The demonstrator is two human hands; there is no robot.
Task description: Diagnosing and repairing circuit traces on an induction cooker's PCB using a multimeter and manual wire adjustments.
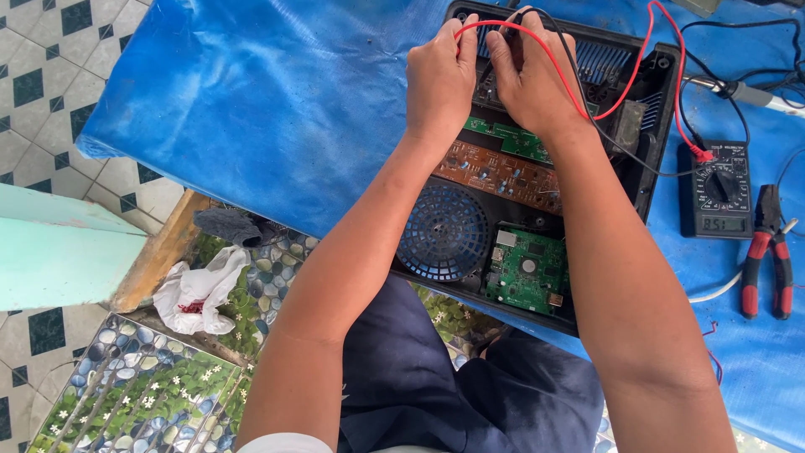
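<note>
Multimeter (723, 189) and pliers (768, 252) beside casing (662, 80)

You have a blue cloth (277, 101), a black case (650, 155), brown (495, 172) and green boards (528, 270), a dark blue fan grille (443, 232), a red lead (545, 54) beside a black lead (579, 71), a black meter (721, 189), red-handled pliers (767, 260), and white tiles with dark diamonds (42, 75).

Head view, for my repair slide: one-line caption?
Both hands press red and black probe leads into an opened appliance beside a multimeter.
</note>
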